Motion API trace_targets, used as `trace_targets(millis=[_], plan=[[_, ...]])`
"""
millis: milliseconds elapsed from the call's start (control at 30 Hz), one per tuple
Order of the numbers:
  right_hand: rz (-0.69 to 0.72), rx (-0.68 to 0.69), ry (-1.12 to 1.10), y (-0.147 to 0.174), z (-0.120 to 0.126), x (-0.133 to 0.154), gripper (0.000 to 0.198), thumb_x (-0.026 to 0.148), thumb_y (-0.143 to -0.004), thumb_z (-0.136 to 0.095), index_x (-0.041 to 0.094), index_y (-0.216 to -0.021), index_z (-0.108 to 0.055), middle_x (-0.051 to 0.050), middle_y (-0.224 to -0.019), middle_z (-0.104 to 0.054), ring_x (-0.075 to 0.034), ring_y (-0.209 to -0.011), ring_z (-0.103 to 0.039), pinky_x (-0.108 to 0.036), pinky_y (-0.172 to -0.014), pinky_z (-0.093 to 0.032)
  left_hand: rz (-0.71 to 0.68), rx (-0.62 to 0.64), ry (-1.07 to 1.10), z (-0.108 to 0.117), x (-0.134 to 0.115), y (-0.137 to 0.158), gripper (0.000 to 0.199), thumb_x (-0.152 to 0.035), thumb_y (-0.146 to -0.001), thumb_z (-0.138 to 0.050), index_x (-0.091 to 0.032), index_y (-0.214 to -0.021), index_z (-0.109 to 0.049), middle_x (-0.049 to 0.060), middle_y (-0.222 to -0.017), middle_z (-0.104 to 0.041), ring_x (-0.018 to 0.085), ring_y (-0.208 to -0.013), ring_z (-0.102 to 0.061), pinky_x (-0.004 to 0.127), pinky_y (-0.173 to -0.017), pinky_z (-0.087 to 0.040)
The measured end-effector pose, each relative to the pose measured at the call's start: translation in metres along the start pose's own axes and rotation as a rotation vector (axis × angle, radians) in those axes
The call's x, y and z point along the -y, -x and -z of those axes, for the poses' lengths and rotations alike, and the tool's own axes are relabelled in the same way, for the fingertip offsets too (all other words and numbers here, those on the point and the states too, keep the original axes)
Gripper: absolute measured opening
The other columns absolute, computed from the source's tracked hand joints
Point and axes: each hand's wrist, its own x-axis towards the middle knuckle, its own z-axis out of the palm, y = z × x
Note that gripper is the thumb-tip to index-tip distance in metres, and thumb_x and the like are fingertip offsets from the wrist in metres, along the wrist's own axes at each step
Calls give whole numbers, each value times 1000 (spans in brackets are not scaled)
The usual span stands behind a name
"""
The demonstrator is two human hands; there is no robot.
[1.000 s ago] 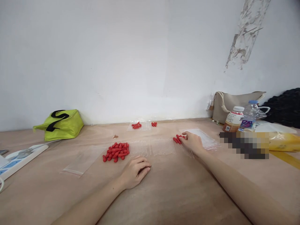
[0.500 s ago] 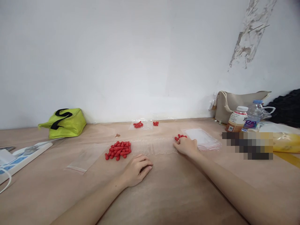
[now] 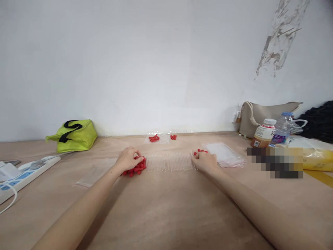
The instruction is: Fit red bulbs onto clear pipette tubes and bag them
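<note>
Left hand (image 3: 128,160) at red pieces (image 3: 135,170), right hand (image 3: 206,161) by clear sticks (image 3: 179,162); can't tell either grip. Touch lightly, sticks aligned.

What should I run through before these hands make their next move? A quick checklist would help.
1. Left hand at the large red pile: ok.
2. Left hand's grip on a red piece: cannot tell; the contact is hidden.
3. Clear sticks lying side by side: ok.
4. Small red group fully visible: not ok; the right hand partly covers it.
5. Bottles away from both hands: ok.
</note>
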Motion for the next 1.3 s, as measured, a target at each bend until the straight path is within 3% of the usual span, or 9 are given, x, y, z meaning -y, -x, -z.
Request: trace_targets(millis=[200,433,633,700,767,867,967,1067,1300], plan=[[210,-231,-81,25,-7,15,18,30,-72,-49,21,-60,-58,-3,-70,-64,-19,-76,-53,-36,-78,-27,-15,32,-40,-18,-6,-20,22,-43,-62,-63,-21,-61,-64,8,-82,-61,27,-83,-55,39,-74,-40],[304,-215,-115,39,-14,20,16,30,-74,-49,21,-61,-56,-1,-66,-63,-18,-71,-54,-34,-71,-27,-64,-45,-65,-22,-13,-23,15,-28,-62,-63,-19,-51,-60,7,-78,-60,27,-85,-54,40,-78,-38],[353,-222,-205,39,-13,15,16,28,-79,-43,21,-68,-52,-1,-70,-62,-17,-70,-54,-34,-72,-28,-53,-239,-20,-8,-33,0,19,-27,-78,-46,-18,-76,-62,7,-92,-59,24,-90,-52,36,-83,-37],[394,-208,-279,39,-15,15,18,27,-83,-37,21,-74,-51,-3,-75,-61,-17,-71,-53,-33,-72,-30,-159,-332,217,-7,-46,20,18,-26,-81,-45,-18,-85,-61,5,-90,-59,20,-84,-54,31,-77,-41],[432,-189,-354,40,-17,15,19,27,-85,-33,22,-78,-50,-4,-78,-59,-18,-72,-52,-32,-71,-33,-267,-242,428,-12,-59,42,17,-24,-82,-44,-19,-85,-60,4,-85,-60,16,-78,-55,27,-69,-43],[485,-149,-428,41,-19,14,20,28,-86,-33,21,-81,-51,-6,-78,-57,-19,-73,-50,-32,-68,-36,-397,-56,528,-25,-72,67,15,-20,-81,-45,-18,-83,-60,3,-81,-61,15,-74,-56,26,-67,-44],[518,-110,-469,43,-21,14,21,26,-85,-34,21,-96,-52,-7,-81,-57,-20,-78,-51,-34,-70,-39,-358,-36,528,-36,-74,76,15,-20,-79,-48,-19,-88,-60,3,-79,-61,15,-69,-55,27,-64,-44],[563,-91,-455,45,-21,15,29,24,-86,-33,22,-109,-50,-7,-88,-58,-20,-86,-52,-35,-77,-38,-338,-35,523,-39,-75,75,26,-25,-76,-54,-20,-101,-59,5,-91,-61,18,-78,-56,30,-69,-45],[665,-54,-437,57,-11,23,21,25,-85,-38,20,-89,-58,-3,-78,-61,-15,-73,-53,-31,-74,-34,-341,-18,561,-41,-86,70,19,-25,-84,-47,-20,-83,-64,3,-84,-61,16,-78,-56,28,-71,-43]])
